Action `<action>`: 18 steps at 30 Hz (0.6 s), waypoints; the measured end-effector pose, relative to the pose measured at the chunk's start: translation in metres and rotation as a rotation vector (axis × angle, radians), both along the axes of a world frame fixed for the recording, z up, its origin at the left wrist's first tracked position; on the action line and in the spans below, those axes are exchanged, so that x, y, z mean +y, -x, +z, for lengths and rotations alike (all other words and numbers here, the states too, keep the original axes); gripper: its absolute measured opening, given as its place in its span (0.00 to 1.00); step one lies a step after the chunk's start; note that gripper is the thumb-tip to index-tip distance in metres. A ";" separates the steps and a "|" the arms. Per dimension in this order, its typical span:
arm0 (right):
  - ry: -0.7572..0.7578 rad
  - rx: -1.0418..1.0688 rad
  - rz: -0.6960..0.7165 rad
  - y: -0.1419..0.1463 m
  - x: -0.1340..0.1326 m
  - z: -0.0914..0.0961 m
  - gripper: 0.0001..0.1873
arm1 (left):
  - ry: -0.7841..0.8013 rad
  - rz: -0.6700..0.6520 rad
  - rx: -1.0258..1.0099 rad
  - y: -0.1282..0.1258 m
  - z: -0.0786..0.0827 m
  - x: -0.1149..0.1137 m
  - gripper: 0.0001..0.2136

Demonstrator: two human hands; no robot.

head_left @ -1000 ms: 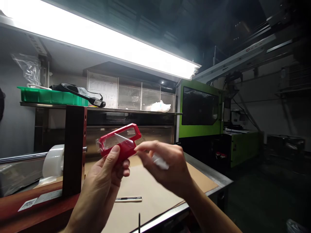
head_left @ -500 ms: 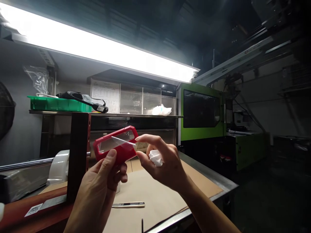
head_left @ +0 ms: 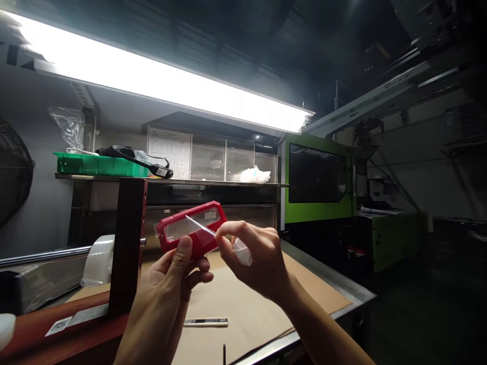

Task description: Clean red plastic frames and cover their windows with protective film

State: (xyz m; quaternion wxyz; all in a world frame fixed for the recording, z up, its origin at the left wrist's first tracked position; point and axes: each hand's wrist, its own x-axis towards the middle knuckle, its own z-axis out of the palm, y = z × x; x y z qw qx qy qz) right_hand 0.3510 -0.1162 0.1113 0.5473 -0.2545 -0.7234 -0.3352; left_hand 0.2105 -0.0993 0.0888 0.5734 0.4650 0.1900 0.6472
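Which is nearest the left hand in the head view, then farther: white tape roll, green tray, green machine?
1. White tape roll, just left of the left hand.
2. Green tray, on the shelf above.
3. Green machine, far right, behind.

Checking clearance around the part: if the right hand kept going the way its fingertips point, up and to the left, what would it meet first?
Most likely the red frame held by the left hand; the right hand already pinches clear film against it.

Left grip [head_left: 178, 284] raised, thumb up; right grip [head_left: 254, 258] pinching, fingers curled
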 end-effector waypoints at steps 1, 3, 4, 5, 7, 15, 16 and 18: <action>-0.002 -0.017 -0.012 0.002 0.000 -0.001 0.02 | 0.005 -0.004 -0.013 -0.001 0.000 0.000 0.17; -0.008 -0.088 -0.059 0.004 0.002 -0.003 0.03 | 0.003 -0.015 -0.030 -0.002 0.001 0.000 0.17; -0.010 -0.130 -0.087 0.004 0.003 -0.004 0.04 | 0.000 -0.021 -0.034 -0.002 0.001 0.000 0.17; -0.009 -0.169 -0.117 0.004 0.003 -0.004 0.05 | -0.001 -0.030 -0.036 -0.001 0.001 0.000 0.16; 0.001 -0.220 -0.171 0.004 0.005 -0.004 0.06 | 0.006 -0.048 -0.049 0.000 0.000 0.001 0.17; 0.095 -0.331 -0.222 0.001 0.002 0.002 0.08 | 0.018 -0.081 -0.068 0.001 -0.005 0.006 0.11; 0.118 -0.330 -0.193 0.002 0.000 0.002 0.08 | 0.027 -0.075 -0.074 0.001 -0.005 0.007 0.10; 0.170 -0.277 -0.071 0.002 -0.002 0.003 0.08 | 0.038 -0.065 -0.093 0.002 -0.003 0.007 0.08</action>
